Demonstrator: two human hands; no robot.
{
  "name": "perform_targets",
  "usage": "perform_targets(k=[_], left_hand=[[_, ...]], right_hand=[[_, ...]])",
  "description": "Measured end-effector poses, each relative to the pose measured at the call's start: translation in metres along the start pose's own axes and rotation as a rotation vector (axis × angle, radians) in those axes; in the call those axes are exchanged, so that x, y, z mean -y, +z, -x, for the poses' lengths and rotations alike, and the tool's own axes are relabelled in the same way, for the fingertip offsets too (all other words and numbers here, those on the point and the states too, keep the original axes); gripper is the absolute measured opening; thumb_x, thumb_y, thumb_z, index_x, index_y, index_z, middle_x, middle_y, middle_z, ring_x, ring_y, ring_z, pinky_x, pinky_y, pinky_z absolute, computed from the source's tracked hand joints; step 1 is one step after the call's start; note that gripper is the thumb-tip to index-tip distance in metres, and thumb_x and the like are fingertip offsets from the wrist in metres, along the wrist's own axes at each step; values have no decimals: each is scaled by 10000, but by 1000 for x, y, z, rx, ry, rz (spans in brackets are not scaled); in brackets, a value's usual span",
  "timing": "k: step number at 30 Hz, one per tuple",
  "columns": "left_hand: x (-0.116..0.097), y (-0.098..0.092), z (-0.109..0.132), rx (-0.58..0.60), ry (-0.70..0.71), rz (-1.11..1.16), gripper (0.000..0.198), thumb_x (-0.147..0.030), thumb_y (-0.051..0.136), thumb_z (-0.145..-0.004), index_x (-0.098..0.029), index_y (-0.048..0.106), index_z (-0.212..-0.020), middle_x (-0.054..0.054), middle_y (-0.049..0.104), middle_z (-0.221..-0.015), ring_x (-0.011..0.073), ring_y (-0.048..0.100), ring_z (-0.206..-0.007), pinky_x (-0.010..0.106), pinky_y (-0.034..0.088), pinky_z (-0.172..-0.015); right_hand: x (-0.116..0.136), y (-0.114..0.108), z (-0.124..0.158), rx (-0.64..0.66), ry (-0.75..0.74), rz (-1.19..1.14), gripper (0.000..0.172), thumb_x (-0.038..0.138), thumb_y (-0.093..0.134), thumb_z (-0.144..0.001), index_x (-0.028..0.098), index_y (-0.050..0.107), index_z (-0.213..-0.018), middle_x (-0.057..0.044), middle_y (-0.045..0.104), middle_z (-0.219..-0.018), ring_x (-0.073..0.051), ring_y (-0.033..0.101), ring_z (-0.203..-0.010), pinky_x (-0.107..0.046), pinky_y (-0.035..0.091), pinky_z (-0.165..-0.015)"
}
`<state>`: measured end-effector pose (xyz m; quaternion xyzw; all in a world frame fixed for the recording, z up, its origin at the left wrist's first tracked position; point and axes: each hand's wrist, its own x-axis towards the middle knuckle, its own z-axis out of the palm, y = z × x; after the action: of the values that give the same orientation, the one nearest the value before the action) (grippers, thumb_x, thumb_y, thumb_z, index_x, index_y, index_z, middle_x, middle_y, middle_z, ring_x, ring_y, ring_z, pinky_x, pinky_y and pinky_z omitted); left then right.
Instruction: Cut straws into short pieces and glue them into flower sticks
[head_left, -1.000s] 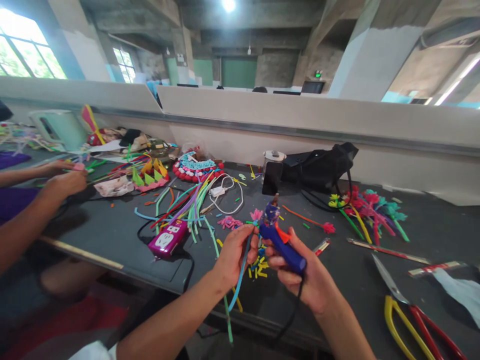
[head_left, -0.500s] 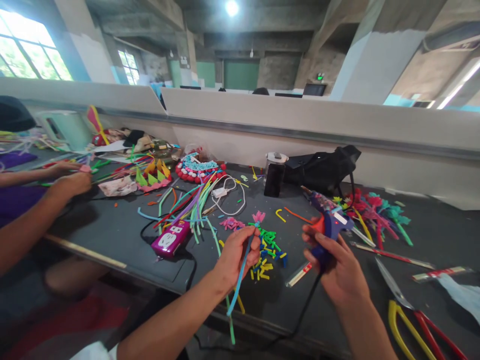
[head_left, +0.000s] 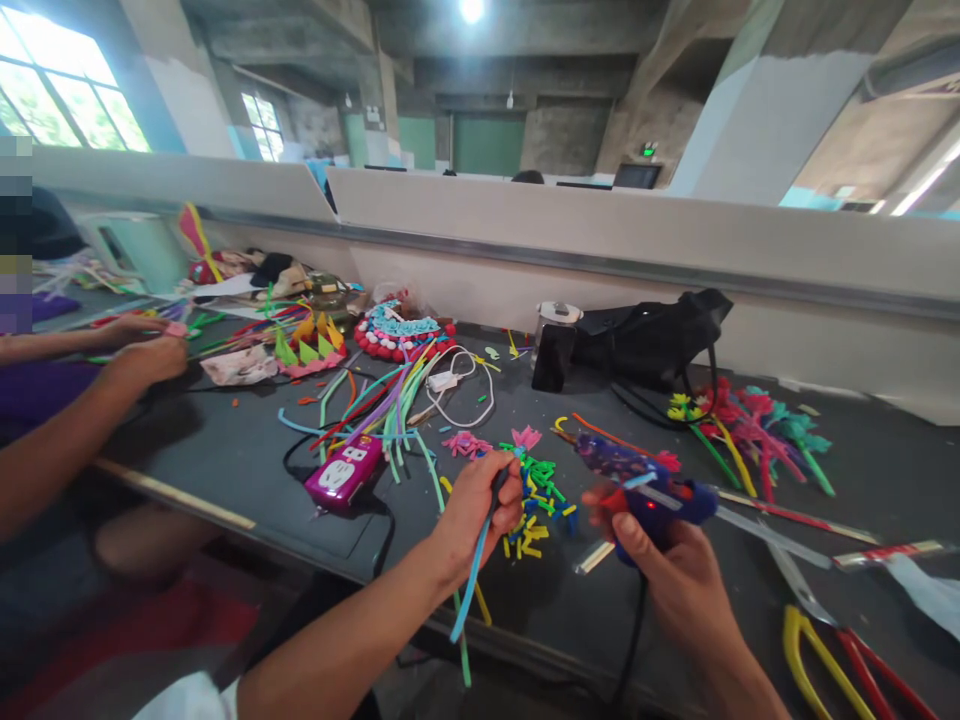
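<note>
My left hand (head_left: 471,508) is closed around a blue pipe-cleaner stem (head_left: 471,582) topped by a small pink flower (head_left: 526,437), held upright over the dark table (head_left: 210,470). My right hand (head_left: 664,570) grips a blue glue gun (head_left: 649,488) with a red trigger, lying nearly level with its nozzle pointing left toward the flower. A gap separates nozzle and flower. The gun's black cord (head_left: 634,640) drops off the table's front edge. Short cut pieces of coloured stem (head_left: 536,500) lie between my hands.
A pink power strip (head_left: 341,472) and a bundle of long coloured stems (head_left: 390,405) lie to the left. Finished flowers (head_left: 750,425) and a black bag (head_left: 649,335) sit at the right back. Yellow- and red-handled scissors (head_left: 825,630) lie at the right. Another person's arms (head_left: 82,400) work at the far left.
My right hand swung the glue gun away from the flower to the right, then lowered it and turned it level. My left hand stayed in place with the stem.
</note>
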<state>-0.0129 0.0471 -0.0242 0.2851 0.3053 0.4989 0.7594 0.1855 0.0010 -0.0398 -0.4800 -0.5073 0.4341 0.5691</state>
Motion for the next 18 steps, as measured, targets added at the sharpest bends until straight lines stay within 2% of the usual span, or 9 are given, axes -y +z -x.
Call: perform_targets(k=[4, 10, 13, 16, 18], left_hand=[[2, -1, -2, -5, 4, -24, 194, -315, 539, -820, -167, 505, -699, -87, 379, -468, 31, 285, -334, 180, 195, -365], [3, -2, -2, -15, 26, -50, 199, -327, 551, -806, -169, 503, -697, -86, 380, -474, 30, 284, -337, 183, 193, -369], [2, -1, -1, -22, 42, -70, 210, -328, 542, -813, -166, 502, -687, -83, 383, -479, 28, 292, -341, 182, 190, -376], [3, -1, -1, -34, 39, -76, 211, -330, 540, -811, -167, 500, -684, -83, 386, -477, 28, 293, -338, 181, 192, -376], [3, 0, -1, -40, 34, -78, 208, -332, 542, -809, -168, 500, -688, -84, 388, -476, 28, 293, -336, 178, 193, -374]], right_hand=[[-1, 14, 6, 10, 17, 73, 398, 550, 672, -785, 183, 710, -935, -88, 738, -829, -159, 618, -609, -239, 492, -520], [5, 20, 7, 0, -96, 261, 460, 603, 540, -851, 180, 721, -840, -23, 623, -580, -131, 512, -488, -226, 449, -458], [7, 20, 8, -45, -159, 290, 433, 597, 558, -841, 200, 727, -801, -17, 627, -563, -144, 539, -488, -250, 503, -517], [4, 20, 9, -51, -194, 292, 363, 550, 590, -839, 216, 724, -800, -51, 720, -707, -192, 652, -638, -276, 554, -626], [1, 20, 9, -29, -202, 312, 329, 522, 595, -846, 219, 720, -818, -60, 741, -774, -215, 682, -730, -284, 563, -670]])
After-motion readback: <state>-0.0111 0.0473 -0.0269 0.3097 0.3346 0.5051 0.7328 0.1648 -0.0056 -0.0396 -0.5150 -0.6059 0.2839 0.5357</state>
